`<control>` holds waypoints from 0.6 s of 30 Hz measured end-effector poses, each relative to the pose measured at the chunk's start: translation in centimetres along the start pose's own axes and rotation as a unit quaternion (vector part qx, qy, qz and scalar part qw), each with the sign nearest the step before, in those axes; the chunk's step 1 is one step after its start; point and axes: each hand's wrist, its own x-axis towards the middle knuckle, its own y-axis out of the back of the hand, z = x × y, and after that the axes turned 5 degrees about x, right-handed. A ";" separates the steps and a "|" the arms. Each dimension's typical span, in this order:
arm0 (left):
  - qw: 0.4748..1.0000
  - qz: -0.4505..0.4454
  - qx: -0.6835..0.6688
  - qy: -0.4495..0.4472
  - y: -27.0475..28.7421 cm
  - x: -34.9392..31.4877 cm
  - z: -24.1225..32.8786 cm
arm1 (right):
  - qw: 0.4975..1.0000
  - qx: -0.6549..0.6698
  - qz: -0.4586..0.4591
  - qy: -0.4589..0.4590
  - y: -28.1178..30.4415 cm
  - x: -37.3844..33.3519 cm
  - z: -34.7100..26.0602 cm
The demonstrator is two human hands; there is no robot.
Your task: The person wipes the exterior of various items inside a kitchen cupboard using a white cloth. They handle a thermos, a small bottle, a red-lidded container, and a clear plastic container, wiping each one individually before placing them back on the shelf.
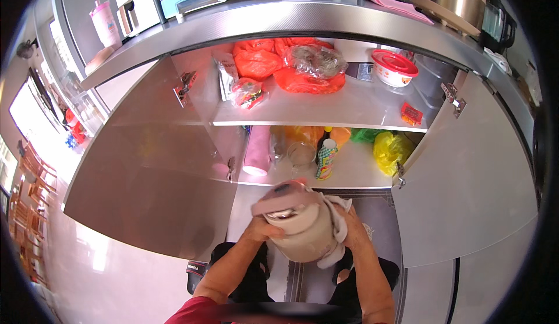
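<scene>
In front of the open cabinet I hold up a rounded cream appliance with a pinkish lid, which looks like a small rice cooker (pixel 303 233). It is tilted and slightly blurred. My left hand (pixel 262 229) is closed on its left side, thumb across the body. My right hand (pixel 353 226) grips a whitish cloth (pixel 336 248) and presses it against the cooker's right side; some of its fingers are hidden by the cloth. Just behind the cooker is the lower shelf (pixel 361 172), bearing a pink cylinder (pixel 258 152), a clear glass container (pixel 301 156) and a patterned, colourful bottle (pixel 326 159).
Both cabinet doors stand open, the left door (pixel 157 166) and the right door (pixel 466 178). Red bags (pixel 256 59) and a red-lidded tub (pixel 395 69) occupy the upper shelf. A yellow bag (pixel 393 151) lies low at right. Above runs the countertop edge (pixel 279 24).
</scene>
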 end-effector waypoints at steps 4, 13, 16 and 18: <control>0.982 0.184 0.019 0.034 2.0 0.1 0.6 | 0.978 0.158 0.006 -0.138 0.6 -0.2 -1.2; 0.930 0.215 0.229 -0.192 0.8 15.6 5.2 | 0.969 0.202 -0.004 -0.140 1.6 -0.1 -1.9; 0.896 0.235 0.297 -0.233 1.7 20.4 5.3 | 0.967 0.212 -0.001 -0.140 1.9 -0.2 -2.9; 0.884 0.242 0.323 -0.235 2.7 23.0 4.7 | 0.970 0.196 0.013 -0.145 2.3 -0.2 -3.4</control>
